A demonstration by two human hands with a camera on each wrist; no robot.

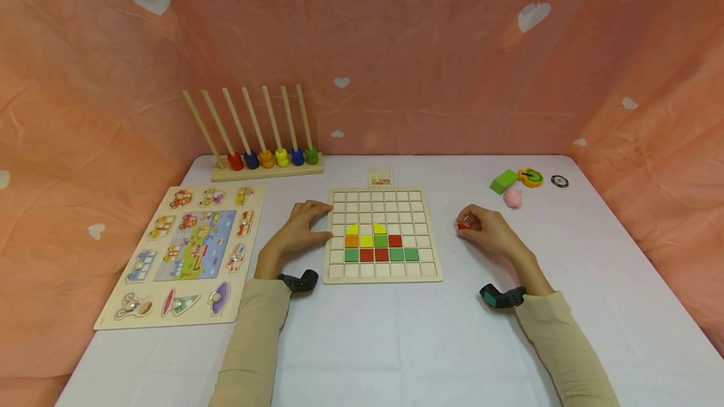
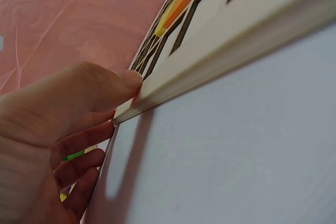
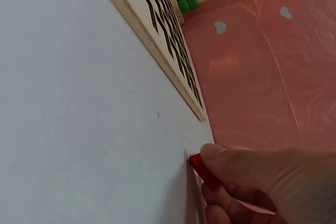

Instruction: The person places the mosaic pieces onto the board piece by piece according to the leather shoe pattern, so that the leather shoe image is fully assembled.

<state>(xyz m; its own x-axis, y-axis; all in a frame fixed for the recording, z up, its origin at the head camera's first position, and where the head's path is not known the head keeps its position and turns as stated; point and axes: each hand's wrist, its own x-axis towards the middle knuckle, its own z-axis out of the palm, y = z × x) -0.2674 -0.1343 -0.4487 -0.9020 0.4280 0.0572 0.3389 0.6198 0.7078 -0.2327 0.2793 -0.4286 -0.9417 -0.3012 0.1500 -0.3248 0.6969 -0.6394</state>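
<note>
A wooden grid board (image 1: 383, 279) lies on the white table, with coloured tiles in its lower middle rows. Green, red, orange and yellow squares sit there, topped by two yellow tiles with a rounded corner (image 1: 379, 229). My left hand (image 1: 296, 228) rests at the board's left side, thumb (image 2: 128, 80) against the edge and the other fingers spread further back. To the right of the board, my right hand (image 1: 489, 231) pinches a small red tile (image 3: 205, 172) between thumb and fingers, low over the table. The fingers partly hide this tile in the head view.
Behind the board lies a small pattern card (image 1: 381, 178). A bead rack with upright rods (image 1: 268, 171) stands back left, and a peg puzzle (image 1: 243, 269) lies left. Back right are a green block (image 1: 504, 181), a tree piece (image 1: 530, 177), a pink piece (image 1: 513, 198) and a round disc (image 1: 560, 181).
</note>
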